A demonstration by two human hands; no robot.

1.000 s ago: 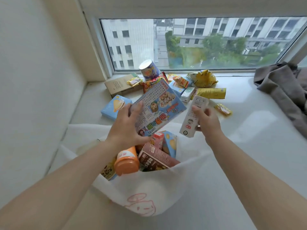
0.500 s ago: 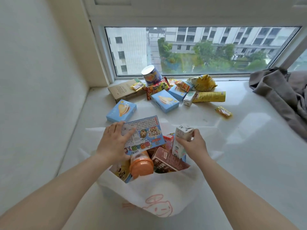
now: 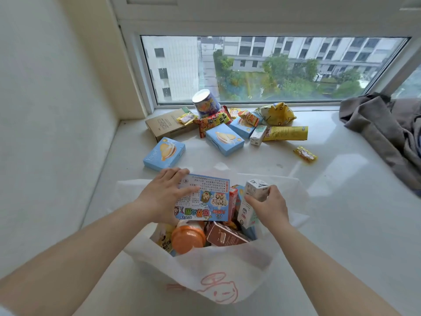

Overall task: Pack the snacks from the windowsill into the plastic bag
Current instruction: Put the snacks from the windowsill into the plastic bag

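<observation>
Presently, a flat printed box (image 3: 205, 198) is gripped by the left hand (image 3: 163, 195) and a small carton (image 3: 251, 202) by the right hand (image 3: 270, 207) over the plastic bag (image 3: 211, 265), both judged light, stiff and best held by their edges.

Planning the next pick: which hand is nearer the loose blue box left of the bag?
Left. The left hand is just in front of the blue box; the right hand sits farther right, over the bag.
</observation>
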